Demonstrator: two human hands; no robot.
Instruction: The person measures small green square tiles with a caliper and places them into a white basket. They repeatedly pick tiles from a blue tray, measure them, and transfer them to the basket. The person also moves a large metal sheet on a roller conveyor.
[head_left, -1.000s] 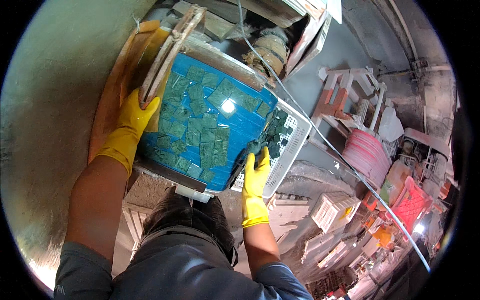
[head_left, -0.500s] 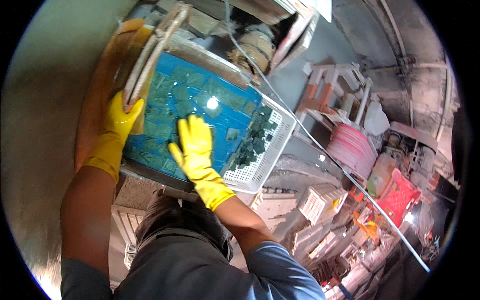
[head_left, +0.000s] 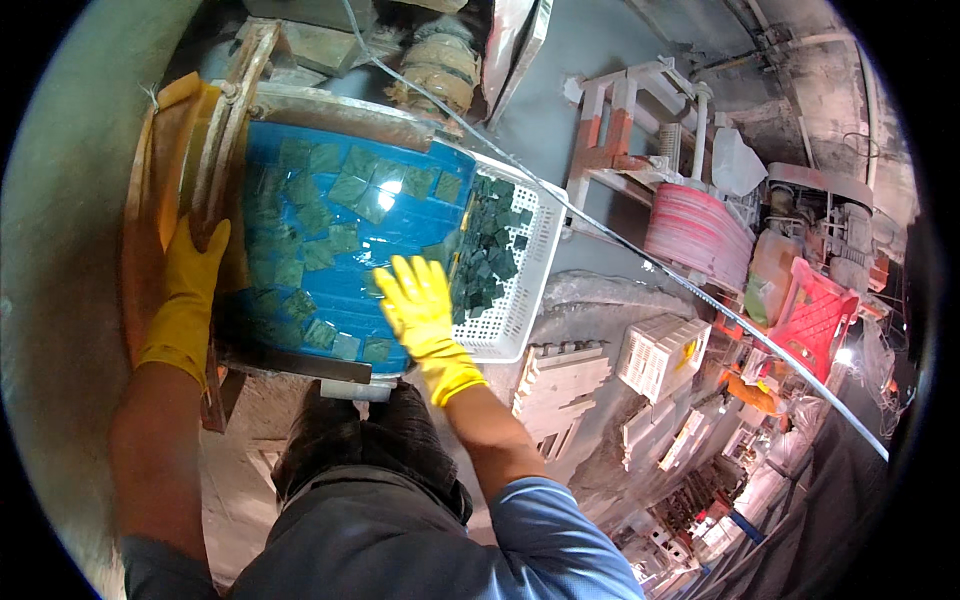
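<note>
My left hand [head_left: 188,268], in a yellow rubber glove, is closed around the lower end of a worn, pale bar [head_left: 220,140] at the left side of a wet blue surface [head_left: 385,262]. Many thin, square green pieces [head_left: 355,180] lie scattered over this blue surface, some overlapping. My right hand [head_left: 420,308], gloved the same way, rests palm down near the right edge of the blue surface with fingers spread. Just beyond it, a white perforated plastic basket [head_left: 545,235] holds a heap of dark green square pieces [head_left: 488,255].
An orange-brown sheet [head_left: 150,210] hangs left of the bar. A pale cable [head_left: 625,242] crosses diagonally over the right side. On the floor stand a cream crate [head_left: 660,355], a red crate [head_left: 815,315] and a pink-white ribbed drum [head_left: 695,225]. A metal rail [head_left: 300,362] edges the near side.
My right hand has moved toward the basket, and green pieces near it have shifted right. The left hand stays on the bar. The whole view has turned and shifted.
</note>
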